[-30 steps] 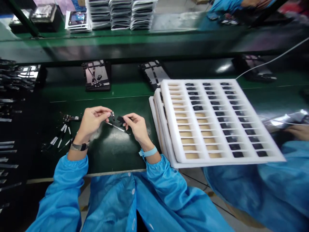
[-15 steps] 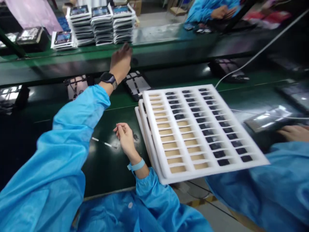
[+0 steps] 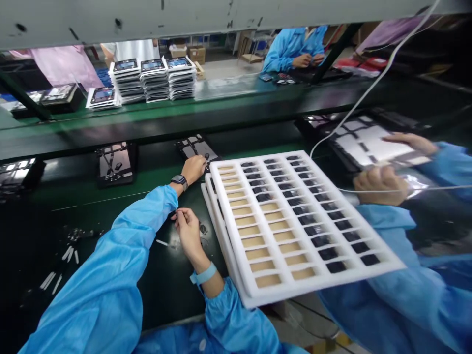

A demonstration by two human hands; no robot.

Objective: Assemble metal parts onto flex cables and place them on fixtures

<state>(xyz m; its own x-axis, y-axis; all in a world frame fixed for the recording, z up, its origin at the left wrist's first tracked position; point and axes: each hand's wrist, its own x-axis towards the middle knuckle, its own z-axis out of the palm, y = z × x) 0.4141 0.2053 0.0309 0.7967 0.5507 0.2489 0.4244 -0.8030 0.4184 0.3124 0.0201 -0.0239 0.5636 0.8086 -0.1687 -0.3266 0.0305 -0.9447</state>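
On the far left of a dark workbench (image 3: 155, 300), slender white strips (image 3: 61, 260) lie scattered near a small cluster of dark metal bits (image 3: 75, 235). Beyond the bench, black open-framed holders (image 3: 116, 164) sit in a row on a green conveyor belt (image 3: 155, 153), and stacks of tablet-like devices (image 3: 153, 78) rise on a farther bench.

The person's left hand (image 3: 193, 169), with a black smartwatch (image 3: 180, 182) at the wrist, reaches forward to one holder (image 3: 195, 146). Its fingers curve down onto the holder's near edge, though it is impossible to tell whether they grip it. The right hand (image 3: 188, 231), wearing a pale blue wristband (image 3: 203, 273), stays low over the bench, thumb and forefinger pinched on a thin dark item (image 3: 174, 214) too small to identify.

Just right of that hand lies a white foam tray (image 3: 229, 246) with four columns of slots. The two right columns hold small dark parts, the next holds them only in its far rows, and the leftmost shows bare tan bottoms, so over half the slots look filled.

At far right, a co-worker's hands (image 3: 379, 184) hold a glossy panel (image 3: 372, 140).
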